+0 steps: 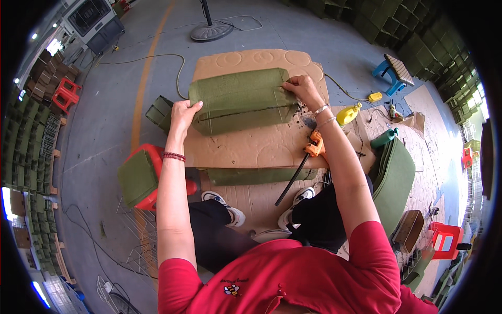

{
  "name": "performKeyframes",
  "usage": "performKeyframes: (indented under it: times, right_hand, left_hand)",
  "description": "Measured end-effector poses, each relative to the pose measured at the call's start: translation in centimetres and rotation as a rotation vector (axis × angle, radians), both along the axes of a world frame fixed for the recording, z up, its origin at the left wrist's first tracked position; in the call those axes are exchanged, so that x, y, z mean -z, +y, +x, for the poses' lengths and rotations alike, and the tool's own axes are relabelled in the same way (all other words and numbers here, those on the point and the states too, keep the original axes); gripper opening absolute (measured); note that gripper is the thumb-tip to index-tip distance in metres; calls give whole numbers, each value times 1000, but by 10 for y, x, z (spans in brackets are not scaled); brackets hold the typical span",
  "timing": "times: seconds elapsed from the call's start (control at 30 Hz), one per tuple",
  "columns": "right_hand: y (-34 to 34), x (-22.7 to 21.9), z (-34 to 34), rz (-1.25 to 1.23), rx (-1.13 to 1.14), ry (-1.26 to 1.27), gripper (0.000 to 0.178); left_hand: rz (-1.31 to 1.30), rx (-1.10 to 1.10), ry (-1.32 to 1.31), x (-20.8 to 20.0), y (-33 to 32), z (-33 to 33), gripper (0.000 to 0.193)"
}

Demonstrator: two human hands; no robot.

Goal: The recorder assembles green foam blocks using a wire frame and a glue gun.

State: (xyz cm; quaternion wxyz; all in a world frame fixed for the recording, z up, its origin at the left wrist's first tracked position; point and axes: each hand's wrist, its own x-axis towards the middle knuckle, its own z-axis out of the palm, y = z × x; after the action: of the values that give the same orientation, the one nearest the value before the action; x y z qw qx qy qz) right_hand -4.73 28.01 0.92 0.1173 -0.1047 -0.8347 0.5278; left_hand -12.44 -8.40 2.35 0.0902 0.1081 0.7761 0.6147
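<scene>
A green felt piece [240, 94], with fold lines and a dark seam or slit along its near part, lies on the cardboard-covered table [235, 149]. At its left edge my left hand [183, 115] grips the felt, thumb on top. My right hand [305, 90] pinches its far right corner between thumb and fingers. Below my right forearm is an orange glue gun [315, 144] with a long black stick [292, 179] jutting toward me. Just beyond that forearm stands a yellow bottle [349, 114]. Dark smudges mark the cardboard near the gun.
More green felt [256, 176] shows under the table's near edge. To the left, a felt piece [138, 178] covers a red stool [155, 153]. Stacked felt sheets [397, 170] and a green bottle [384, 137] are at right. Cables cross the floor; a round black stand base [212, 31] is ahead.
</scene>
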Motion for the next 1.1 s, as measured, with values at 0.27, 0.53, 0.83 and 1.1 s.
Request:
performKeyframes:
  times: [0.27, 0.53, 0.83, 1.1]
  right_hand:
    - [-14, -3, 34, 90, 144, 91, 19]
    - [-126, 16, 116, 827, -362, 857, 30]
    - [-116, 27, 87, 904, -225, 450, 27]
    - [-42, -3, 102, 936, 28, 610, 31]
  left_hand:
    - [-250, -16, 82, 47, -20, -18, 44]
    - [-252, -2, 68, 39, -28, -17, 47]
    - [-367, 30, 76, 39, -20, -19, 36]
    - [-347, 17, 118, 35, -29, -17, 36]
